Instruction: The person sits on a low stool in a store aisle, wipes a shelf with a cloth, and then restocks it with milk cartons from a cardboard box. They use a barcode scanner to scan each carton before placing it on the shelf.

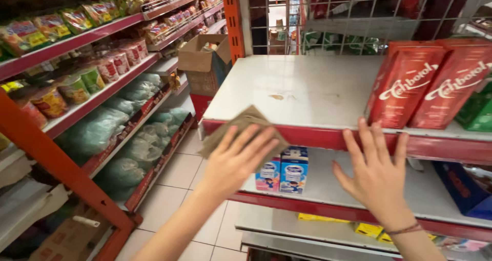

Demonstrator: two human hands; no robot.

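White shelf mostly bare, a few marks mid-surface; two red cartons standing at its right end. Risk: a wide wipe could knock the cartons over. Left hand spread flat, palm pressing a brown cloth at the shelf's front-left edge. Right hand spread, fingertips near the red shelf lip, holding nothing.
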